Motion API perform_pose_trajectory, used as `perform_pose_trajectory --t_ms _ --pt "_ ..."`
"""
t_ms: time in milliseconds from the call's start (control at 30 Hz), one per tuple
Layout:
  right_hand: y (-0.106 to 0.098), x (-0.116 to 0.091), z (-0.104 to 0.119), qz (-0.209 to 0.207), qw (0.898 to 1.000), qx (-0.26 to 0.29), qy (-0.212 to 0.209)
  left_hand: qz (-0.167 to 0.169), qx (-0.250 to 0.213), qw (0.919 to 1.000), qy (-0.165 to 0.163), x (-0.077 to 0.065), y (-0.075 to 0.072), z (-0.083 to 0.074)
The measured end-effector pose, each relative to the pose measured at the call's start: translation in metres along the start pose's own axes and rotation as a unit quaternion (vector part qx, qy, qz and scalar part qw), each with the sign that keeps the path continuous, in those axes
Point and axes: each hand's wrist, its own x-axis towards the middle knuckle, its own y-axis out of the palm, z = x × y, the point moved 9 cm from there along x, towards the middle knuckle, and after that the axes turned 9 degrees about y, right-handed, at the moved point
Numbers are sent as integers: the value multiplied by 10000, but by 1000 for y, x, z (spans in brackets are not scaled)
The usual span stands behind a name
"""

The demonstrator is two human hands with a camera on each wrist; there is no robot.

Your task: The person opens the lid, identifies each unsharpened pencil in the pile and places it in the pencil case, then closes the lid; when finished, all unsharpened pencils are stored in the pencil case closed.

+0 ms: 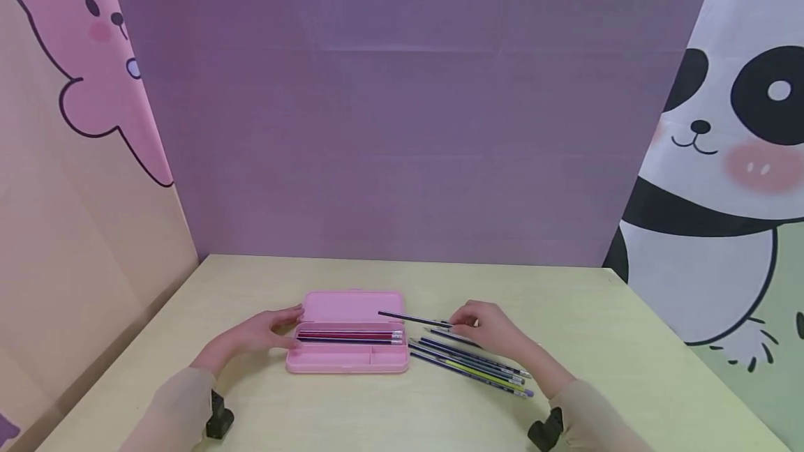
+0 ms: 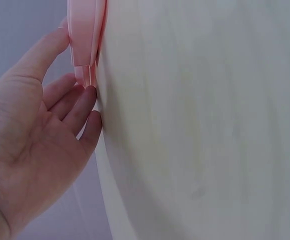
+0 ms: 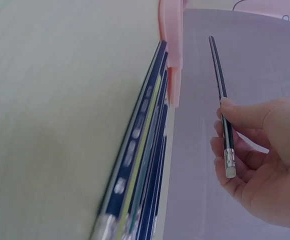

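Observation:
A pink pencil case (image 1: pixel 347 367) lies unfolded on the table, its lid (image 1: pixel 352 305) tipped back. Several pencils (image 1: pixel 348 337), red and dark, lie inside it. My left hand (image 1: pixel 260 332) rests against the case's left side, thumb at the base and fingertips (image 2: pixel 91 95) by the lid, the fingers only slightly bent. My right hand (image 1: pixel 486 326) pinches a dark pencil (image 3: pixel 219 70) with a silver ferrule and white eraser. That pencil is raised, its plain end pointing left over the lid's right edge. Below and beside this hand lie several loose pencils (image 1: pixel 471 361), dark blue and one yellow-green.
The pale wooden table (image 1: pixel 314 413) reaches back to a purple panel (image 1: pixel 402 124). Side walls carry a pink cartoon figure (image 1: pixel 69 12) at left and a panda (image 1: pixel 710 194) at right. Black wrist devices (image 1: pixel 220 417) sit at both sleeves.

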Motion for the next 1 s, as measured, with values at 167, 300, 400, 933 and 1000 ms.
perform_pose_trajectory --t_ms 167,300,400,933,1000 --pt "5 7 10 -8 10000 -58 -31 25 10 10000 27 -1 0 0" --pt "10 12 17 29 10000 -56 -15 12 10 10000 16 -1 0 2" --pt "14 16 24 65 9999 -35 -68 -18 -1 10000 -34 0 0 4" --pt "38 34 51 349 9993 29 -154 -8 22 10000 -1 2 0 7" --pt "41 36 55 363 9991 51 -210 -23 -3 10000 -15 2 -1 8"
